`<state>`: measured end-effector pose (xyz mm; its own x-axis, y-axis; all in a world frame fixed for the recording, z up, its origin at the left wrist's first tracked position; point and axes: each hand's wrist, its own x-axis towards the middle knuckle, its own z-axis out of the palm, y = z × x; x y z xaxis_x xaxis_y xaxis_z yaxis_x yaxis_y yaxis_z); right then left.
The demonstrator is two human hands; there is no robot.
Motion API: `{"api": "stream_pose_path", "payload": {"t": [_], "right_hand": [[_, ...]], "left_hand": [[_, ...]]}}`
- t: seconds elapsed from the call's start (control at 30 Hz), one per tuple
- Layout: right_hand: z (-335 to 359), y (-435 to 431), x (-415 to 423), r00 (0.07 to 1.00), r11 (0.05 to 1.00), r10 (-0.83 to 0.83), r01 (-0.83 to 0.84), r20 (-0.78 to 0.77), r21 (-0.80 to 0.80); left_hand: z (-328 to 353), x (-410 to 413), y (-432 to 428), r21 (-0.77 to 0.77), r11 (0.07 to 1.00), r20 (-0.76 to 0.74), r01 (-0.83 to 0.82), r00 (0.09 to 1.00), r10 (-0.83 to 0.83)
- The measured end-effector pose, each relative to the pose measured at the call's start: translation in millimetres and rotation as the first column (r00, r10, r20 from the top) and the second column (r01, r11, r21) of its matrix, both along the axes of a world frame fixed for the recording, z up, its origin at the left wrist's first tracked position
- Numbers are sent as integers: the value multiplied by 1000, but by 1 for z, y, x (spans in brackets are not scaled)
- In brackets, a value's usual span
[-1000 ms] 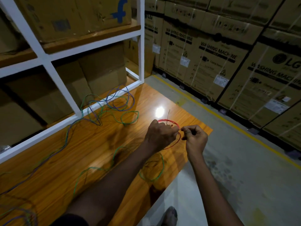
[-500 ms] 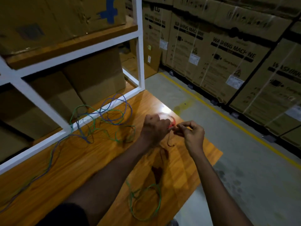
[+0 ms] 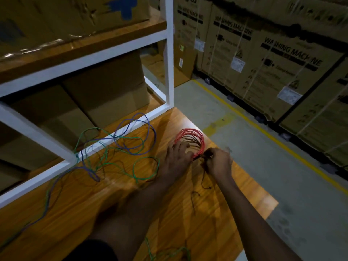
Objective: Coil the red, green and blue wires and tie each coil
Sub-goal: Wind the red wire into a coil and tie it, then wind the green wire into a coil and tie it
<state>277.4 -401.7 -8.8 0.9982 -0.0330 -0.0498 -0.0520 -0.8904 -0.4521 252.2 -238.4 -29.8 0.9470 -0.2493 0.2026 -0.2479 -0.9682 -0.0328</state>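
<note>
The red wire (image 3: 190, 132) is wound into a round coil lying on the wooden board (image 3: 216, 219) near its far right corner. My left hand (image 3: 176, 161) presses flat on the coil's near left side with fingers spread. My right hand (image 3: 218, 162) pinches the coil's near right edge, where a thin dark tie strand (image 3: 203, 180) hangs down onto the board. The green wire (image 3: 145, 166) and the blue wire (image 3: 135, 132) lie loose and tangled together to the left, trailing over the rack's lower bar.
A white metal rack (image 3: 168, 53) with cardboard boxes (image 3: 105, 95) stands at the left and back. Stacked washing-machine cartons (image 3: 273, 59) line the right behind a yellow floor line (image 3: 263, 132). Grey concrete floor lies between them and the board.
The red coil has come down from between my raised hands onto the board. My left hand opened flat on it; my right hand still pinches its edge. The view shifted closer.
</note>
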Motion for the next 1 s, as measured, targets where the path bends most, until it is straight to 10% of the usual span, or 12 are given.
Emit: {"api": "stream_pose_path", "payload": {"t": [0.4,1.0], "right_hand": [[5,-8,-39,993,976,-41,15,115,218],[64,212,-304,923,809,253,-366,289,460]], "left_hand": [[37,-52,12,-167,984,-7,-58,998,58],[82,-395,248,-177,906,127,-384,904,408]]}}
